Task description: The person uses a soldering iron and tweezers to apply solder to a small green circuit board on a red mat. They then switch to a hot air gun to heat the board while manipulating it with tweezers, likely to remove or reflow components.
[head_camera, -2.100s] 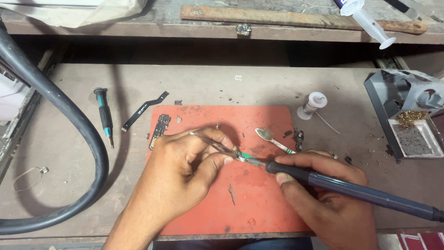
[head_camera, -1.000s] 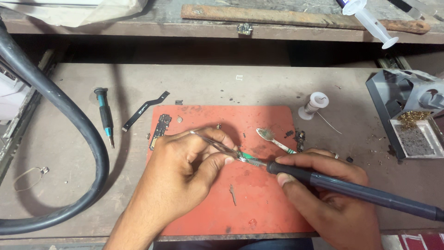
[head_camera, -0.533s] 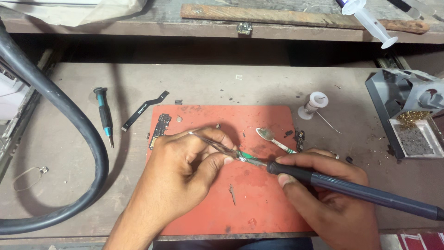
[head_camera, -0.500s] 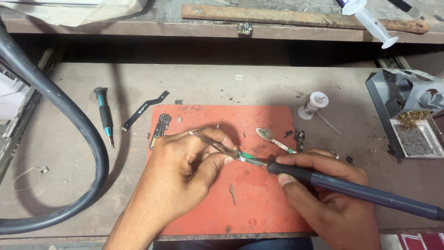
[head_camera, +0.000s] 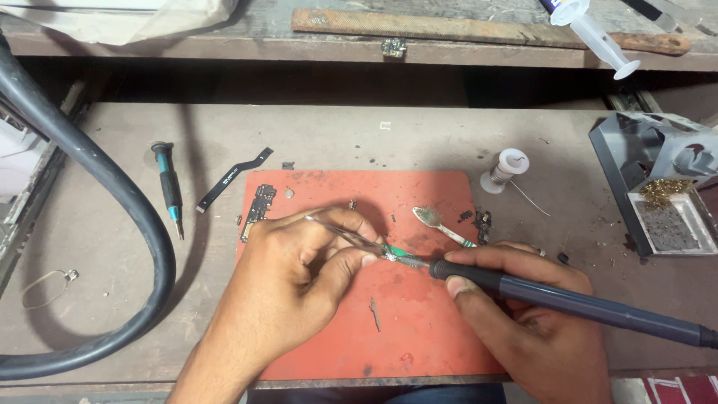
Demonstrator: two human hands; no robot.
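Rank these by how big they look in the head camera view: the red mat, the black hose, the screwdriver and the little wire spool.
1. black hose and red mat: both large; the hose runs out of frame and hands cover part of the mat, so I won't rank them.
2. screwdriver
3. wire spool

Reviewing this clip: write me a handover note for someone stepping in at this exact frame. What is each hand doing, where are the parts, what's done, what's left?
Left hand: pinches metal tweezers, clamping a small green circuit board over the red mat.
Right hand: grips the dark soldering iron, tip at the board's edge.
Nearby: another small board at the mat's left edge, flex cable and screwdriver left of the mat, brush on the mat, solder spool and tip-cleaner stand to the right.
Done: board gripped, iron in contact.
Left: whether the joint is finished cannot be told; nothing is set down yet.
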